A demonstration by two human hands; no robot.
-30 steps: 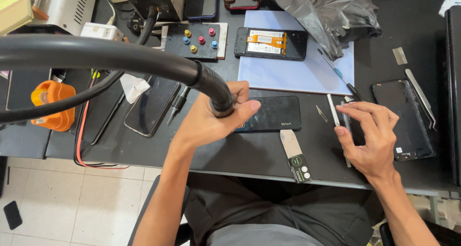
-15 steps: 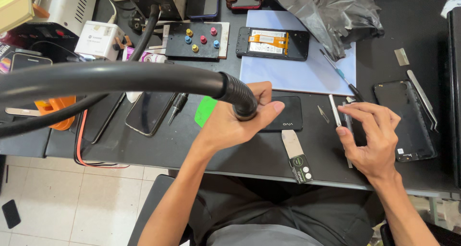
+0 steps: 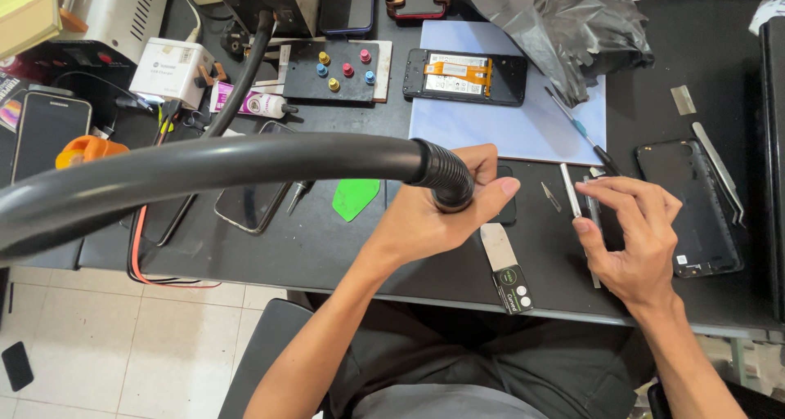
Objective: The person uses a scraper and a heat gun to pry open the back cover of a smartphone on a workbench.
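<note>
A black bench [image 3: 343, 247] carries everything. At far centre lies a pale blue sheet [image 3: 511, 125] with an opened phone [image 3: 466, 77] on it. Left of that sit a dark block with coloured knobs [image 3: 331, 71], a white charger box [image 3: 170, 69] and a small glue tube [image 3: 249, 104]. Nearer, a phone [image 3: 253, 198] lies face up beside a green pick [image 3: 356, 197]. At right lie a black back cover [image 3: 691, 202], tweezers [image 3: 719, 170] and what may be a thin metal blade [image 3: 570, 190]. A grey card [image 3: 507, 268] lies at the near edge.

My left hand [image 3: 429, 219] grips the hose [image 3: 245, 161] mid-bench; my right hand [image 3: 634, 239] rests on tools near the bench's [image 3: 327, 247] front edge.
</note>
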